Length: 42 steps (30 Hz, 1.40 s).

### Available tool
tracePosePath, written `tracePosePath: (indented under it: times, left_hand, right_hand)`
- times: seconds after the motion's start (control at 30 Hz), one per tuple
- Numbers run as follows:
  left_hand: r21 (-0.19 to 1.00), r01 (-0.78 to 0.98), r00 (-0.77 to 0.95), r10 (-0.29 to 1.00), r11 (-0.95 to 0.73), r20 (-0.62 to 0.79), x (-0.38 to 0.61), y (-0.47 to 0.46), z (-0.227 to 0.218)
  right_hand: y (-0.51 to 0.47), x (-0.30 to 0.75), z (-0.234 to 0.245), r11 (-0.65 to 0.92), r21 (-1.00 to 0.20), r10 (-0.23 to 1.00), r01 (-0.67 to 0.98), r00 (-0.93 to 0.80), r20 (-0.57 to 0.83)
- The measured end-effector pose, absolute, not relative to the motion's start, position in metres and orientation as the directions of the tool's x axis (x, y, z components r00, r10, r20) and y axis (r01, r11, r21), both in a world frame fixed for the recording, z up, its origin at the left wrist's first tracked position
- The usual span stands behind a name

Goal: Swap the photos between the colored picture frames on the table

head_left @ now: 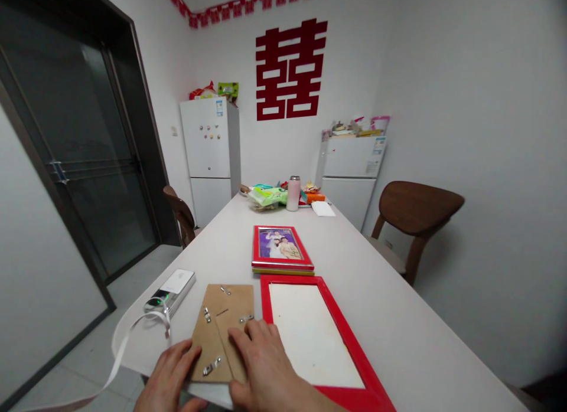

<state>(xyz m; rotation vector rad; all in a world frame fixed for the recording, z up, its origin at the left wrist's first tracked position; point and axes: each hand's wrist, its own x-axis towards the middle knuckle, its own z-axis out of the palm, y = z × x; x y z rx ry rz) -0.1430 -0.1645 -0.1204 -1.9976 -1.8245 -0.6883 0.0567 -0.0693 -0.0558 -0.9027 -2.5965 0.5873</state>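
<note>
Here at the near end of the bench (221,247), the right hand (266,356) lies on a brown backing board (208,341) fitted with metal clips (211,366), the left hand (166,376) touching its left edge. Just beside it, a red frame (352,344) surrounds a white panel (305,329)! Beyond, a framed photo (279,247) tops a small stack; farther back, a pink tumbler (293,195) stands upright. And on the wall, a big red double-happiness character (308,37)!

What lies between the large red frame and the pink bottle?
In the head view, a small stack topped by a red-framed photo, then bare tabletop.
</note>
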Motion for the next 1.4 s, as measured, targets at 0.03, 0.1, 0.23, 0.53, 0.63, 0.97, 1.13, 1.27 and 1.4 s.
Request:
tracePosePath:
  times: [0.03, 0.1, 0.23, 0.53, 0.63, 0.97, 1.13, 1.27, 1.4]
  left_hand:
    - [0.056, 0.989, 0.077, 0.808, -0.134, 0.584, -0.144, -0.165, -0.119]
    - [0.019, 0.983, 0.132, 0.773, -0.184, 0.620, -0.141, -0.164, -0.110]
    - [-0.033, 0.975, 0.188, 0.731, -0.222, 0.656, -0.117, -0.159, -0.081]
    - [0.163, 0.914, 0.255, 0.837, -0.372, 0.484, -0.020, -0.109, -0.065]
    - [0.260, 0.906, 0.227, 0.904, -0.333, 0.363, 0.001, -0.096, -0.066]
    - [0.263, 0.910, 0.230, 0.917, -0.321, 0.325, -0.004, -0.093, -0.073]
    - [0.222, 0.892, 0.303, 0.885, -0.394, 0.354, -0.005, -0.094, -0.083]
    - [0.250, 0.862, 0.348, 0.873, -0.442, 0.341, -0.003, -0.095, -0.083]
    - [0.273, 0.874, 0.333, 0.905, -0.401, 0.264, 0.000, -0.094, -0.075]
  right_hand:
    - [-0.069, 0.056, -0.054, 0.699, -0.520, 0.648, 0.492, -0.743, 0.168]
    - [-0.069, 0.059, -0.044, 0.675, -0.599, 0.635, 0.430, -0.753, 0.175]
    - [-0.067, 0.082, -0.020, 0.664, -0.677, 0.615, 0.319, -0.748, 0.251]
    - [-0.035, 0.184, -0.033, 0.575, -0.630, 0.755, 0.522, -0.636, 0.162]
    - [-0.030, 0.200, -0.042, 0.546, -0.595, 0.787, 0.589, -0.605, 0.124]
    - [-0.023, 0.196, -0.068, 0.663, -0.414, 0.740, 0.623, -0.627, 0.243]
    - [-0.018, 0.197, -0.063, 0.677, -0.409, 0.732, 0.612, -0.621, 0.281]
    - [0.000, 0.196, -0.057, 0.621, -0.383, 0.784, 0.684, -0.537, 0.311]
    - [0.019, 0.191, -0.059, 0.598, -0.318, 0.801, 0.736, -0.535, 0.269]
